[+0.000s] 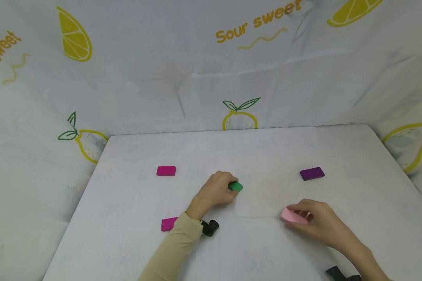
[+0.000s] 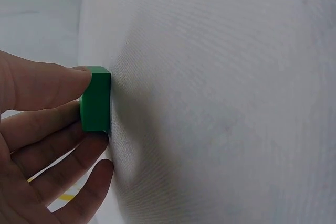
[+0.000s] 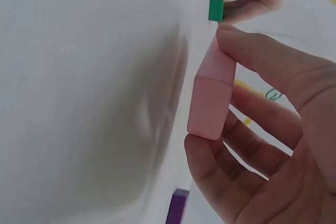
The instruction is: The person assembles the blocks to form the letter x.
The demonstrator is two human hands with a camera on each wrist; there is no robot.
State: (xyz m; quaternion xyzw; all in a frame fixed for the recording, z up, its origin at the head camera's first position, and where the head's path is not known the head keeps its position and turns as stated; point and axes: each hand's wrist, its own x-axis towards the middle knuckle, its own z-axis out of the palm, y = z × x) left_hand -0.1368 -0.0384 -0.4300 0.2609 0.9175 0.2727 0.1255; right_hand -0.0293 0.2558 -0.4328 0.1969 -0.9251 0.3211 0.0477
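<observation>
Near the middle of the table, my left hand (image 1: 216,190) pinches a green block (image 1: 236,186) between thumb and fingers. In the left wrist view the green block (image 2: 96,100) is at the table surface. My right hand (image 1: 320,220) grips a pink block (image 1: 292,216) by its sides, at the right of the table. The right wrist view shows the pink block (image 3: 211,98) between thumb and fingertips, with a shadow on the cloth beside it. Beyond the right hand lies a purple block (image 1: 312,173).
Two magenta blocks lie on the left, one farther back (image 1: 166,171) and another magenta block (image 1: 169,224) partly behind the left sleeve (image 1: 176,246). Dark wrist-worn devices show at the left wrist (image 1: 210,228) and the right wrist (image 1: 339,274). A lemon-printed white cloth (image 1: 144,89) hangs behind the white table (image 1: 260,249).
</observation>
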